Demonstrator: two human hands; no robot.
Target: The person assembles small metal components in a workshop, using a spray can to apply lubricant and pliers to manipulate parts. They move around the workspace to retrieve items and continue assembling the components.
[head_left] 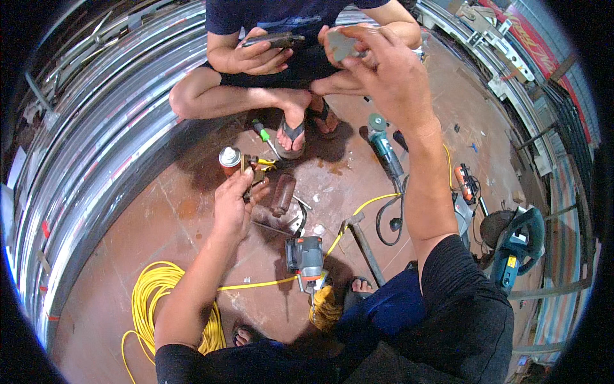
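Worn reddish-brown tiles (192,246), stained and dusty, spread beneath everything, bordered on the far left by a curved-looking stack of long, shiny metal profiles (96,179). Beside it lies a loose coil of smooth yellow cable (142,301). Next comes the person's left hand (231,206), its fingers partly curled, thumb and fingertips closed on a small brownish metal piece (258,175) whose exact form is too small to tell. Just beyond stands a spray can (229,159) with a white cap. Above, a squatting co-worker's hand (265,61) grips a dark, elongated metal part (279,40); a green-handled screwdriver (261,130) lies near that person's flip-flop (292,133). Centrally sit a dull brown cylinder (283,195) and a grey-and-orange cordless drill (306,256), then a hammer (366,253). High to the right, the person's right hand (395,77) is nearly closed, thumb and fingers pinching a flat, matt grey-green piece (346,47) close before the co-worker's other hand. Below lies a teal angle grinder (384,150); at far right, a bulky teal power tool (508,259) beside striped sheeting (559,278).
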